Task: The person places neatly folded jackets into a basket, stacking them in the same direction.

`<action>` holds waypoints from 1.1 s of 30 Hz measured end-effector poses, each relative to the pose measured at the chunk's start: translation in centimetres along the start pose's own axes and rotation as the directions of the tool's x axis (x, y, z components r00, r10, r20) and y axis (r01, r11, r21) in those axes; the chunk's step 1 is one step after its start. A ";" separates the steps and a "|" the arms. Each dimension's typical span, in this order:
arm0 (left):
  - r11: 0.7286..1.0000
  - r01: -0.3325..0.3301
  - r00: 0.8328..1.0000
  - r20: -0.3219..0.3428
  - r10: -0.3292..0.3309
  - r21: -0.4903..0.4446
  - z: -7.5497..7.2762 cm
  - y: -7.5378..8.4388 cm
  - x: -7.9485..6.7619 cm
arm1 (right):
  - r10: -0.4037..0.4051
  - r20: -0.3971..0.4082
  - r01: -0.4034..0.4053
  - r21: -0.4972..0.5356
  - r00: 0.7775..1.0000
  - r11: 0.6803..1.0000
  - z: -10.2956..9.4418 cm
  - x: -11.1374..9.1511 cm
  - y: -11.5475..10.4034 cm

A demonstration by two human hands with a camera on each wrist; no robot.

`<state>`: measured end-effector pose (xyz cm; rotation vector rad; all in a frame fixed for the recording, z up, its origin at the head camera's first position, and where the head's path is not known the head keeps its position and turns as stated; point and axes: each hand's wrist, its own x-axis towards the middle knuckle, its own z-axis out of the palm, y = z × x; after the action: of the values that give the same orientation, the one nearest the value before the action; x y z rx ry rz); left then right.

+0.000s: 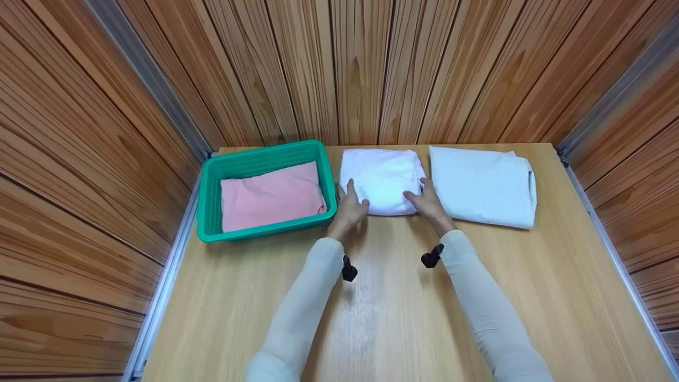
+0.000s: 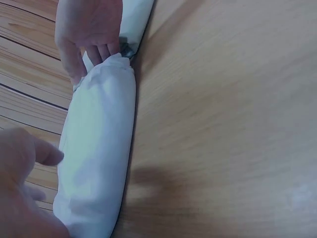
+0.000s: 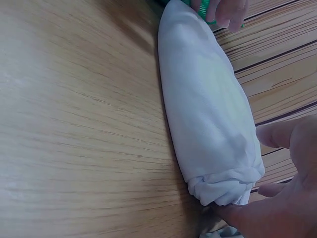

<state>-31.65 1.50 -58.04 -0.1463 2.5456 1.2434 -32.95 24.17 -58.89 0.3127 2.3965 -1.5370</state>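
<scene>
A folded white cloth [image 1: 383, 178], faintly lilac, lies in the middle at the back of the table, a thick bundle with a rounded front edge. My left hand [image 1: 351, 208] is at its left side, fingers spread and the thumb over the front left corner. At the opposite end my right hand [image 1: 426, 203] touches the bunched side of the bundle, its thumb above the front corner. The right wrist view shows some right fingertips [image 3: 225, 212] low against the tucked folds, partly hidden by the cloth. The bundle rests on the table between both hands.
To the left stands a green plastic basket [image 1: 265, 232] with a folded pink cloth [image 1: 273, 196] inside, close beside my left hand. A larger folded pale-blue cloth [image 1: 480, 185] lies to the right. Wood-panelled walls [image 1: 360, 69] border the wooden table [image 1: 392, 318].
</scene>
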 end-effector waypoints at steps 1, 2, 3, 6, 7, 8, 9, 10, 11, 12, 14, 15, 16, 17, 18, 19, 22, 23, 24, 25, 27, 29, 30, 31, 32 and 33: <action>1.000 0.027 1.000 -0.001 -0.027 -0.004 0.1 0.1 0.0 | 0.002 0.002 -0.002 -0.003 1.000 1.000 0.0 0.1 0.1; 0.999 0.053 0.999 -0.001 -0.053 -0.005 0.2 0.1 0.0 | 0.002 0.003 -0.002 -0.004 1.000 1.000 0.1 0.1 0.1; 0.997 0.077 0.997 0.001 -0.077 -0.008 0.3 0.1 0.0 | 0.000 0.003 0.000 -0.009 1.000 1.000 0.1 0.1 0.2; 0.993 0.119 0.993 0.004 -0.119 -0.026 0.4 0.2 0.0 | -0.010 -0.001 0.010 -0.026 1.000 1.000 0.1 0.1 0.3; 0.992 0.125 0.992 0.005 -0.125 -0.033 0.5 0.2 0.0 | -0.009 -0.002 0.009 -0.034 1.000 0.999 0.2 0.1 0.3; 0.991 0.131 0.991 0.009 -0.131 -0.039 0.5 0.2 0.0 | -0.002 -0.004 0.002 -0.038 1.000 0.999 0.2 0.1 0.4; 0.990 0.134 0.991 0.014 -0.134 -0.044 0.5 0.1 0.1 | 0.004 -0.004 -0.004 -0.045 1.000 0.999 0.2 0.1 0.5; 0.990 0.134 0.991 0.016 -0.133 -0.047 0.6 0.1 0.1 | 0.008 -0.003 -0.008 -0.050 1.000 0.999 0.2 0.1 0.5; 0.989 0.136 0.991 0.019 -0.135 -0.050 0.6 0.0 0.1 | 0.008 0.001 -0.008 -0.056 1.000 0.998 0.2 0.1 0.6; 0.989 0.138 0.990 0.022 -0.137 -0.048 0.6 -0.1 0.1 | 0.004 0.006 -0.004 -0.060 1.000 0.998 0.2 0.1 0.7; 0.989 0.140 0.990 0.021 -0.139 -0.046 0.6 -0.3 0.1 | -0.007 0.017 0.008 -0.083 1.000 0.997 0.2 0.1 0.9; 0.989 0.141 0.990 0.020 -0.140 -0.043 0.6 -0.5 0.0 | -0.014 0.021 0.016 -0.096 1.000 0.995 0.2 0.2 1.0; 0.989 0.141 0.990 0.020 -0.141 -0.044 0.6 -0.6 0.0 | -0.019 0.026 0.022 -0.110 0.999 0.994 0.2 0.2 1.1; 0.989 0.139 0.990 0.019 -0.139 -0.045 0.7 -0.7 0.0 | -0.024 0.029 0.027 -0.123 0.999 0.992 0.1 0.1 1.2; 0.989 0.138 0.990 0.020 -0.137 -0.045 0.7 -0.8 0.0 | -0.025 0.029 0.029 -0.135 0.999 0.990 0.1 0.1 1.3; 0.990 0.135 0.991 0.020 -0.134 -0.049 0.7 -0.9 -0.1 | -0.026 0.030 0.030 -0.150 0.999 0.988 0.1 0.1 1.3; 0.990 0.124 0.992 0.029 -0.122 -0.064 0.9 -1.3 -0.3 | -0.033 0.027 0.038 -0.172 0.999 0.984 0.2 0.1 1.4; 0.990 0.119 0.993 0.031 -0.118 -0.069 0.9 -1.4 -0.4 | -0.036 0.028 0.040 -0.177 0.999 0.983 0.2 0.0 1.5; 0.990 0.119 0.993 0.033 -0.117 -0.071 1.0 -1.5 -0.5 | -0.038 0.029 0.043 -0.182 0.999 0.982 0.2 -0.1 1.5; 0.990 0.118 0.993 0.034 -0.115 -0.075 1.0 -1.6 -0.5 | -0.034 0.031 0.039 -0.188 0.999 0.981 0.3 -0.1 1.5; 0.990 0.114 0.993 0.034 -0.112 -0.083 1.1 -1.9 -0.7 | -0.024 0.036 0.031 -0.192 0.999 0.981 0.4 -0.3 1.6; 0.990 0.105 0.994 0.026 -0.103 -0.090 1.2 -2.1 -1.0 | -0.015 0.039 0.023 -0.192 0.999 0.981 0.5 -0.6 1.7; 0.991 0.096 0.995 0.020 -0.095 -0.093 1.2 -2.2 -1.1 | -0.013 0.039 0.020 -0.192 0.999 0.981 0.5 -0.7 1.7; 0.992 0.082 0.997 0.012 -0.081 -0.093 1.2 -2.3 -1.2 | -0.013 0.038 0.020 -0.194 0.999 0.981 0.6 -0.8 1.7; 0.994 0.069 0.998 0.005 -0.069 -0.089 1.2 -2.4 -1.3 | -0.018 0.039 0.026 -0.198 0.999 0.980 0.6 -0.9 1.7; 0.995 0.057 0.998 -0.001 -0.058 -0.082 1.3 -2.6 -1.4 | -0.021 0.039 0.028 -0.199 0.999 0.980 0.6 -1.0 1.7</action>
<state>-29.47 0.85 -60.25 -0.2383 2.4757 1.3272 -31.38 24.25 -60.20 0.2109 2.5077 -1.2863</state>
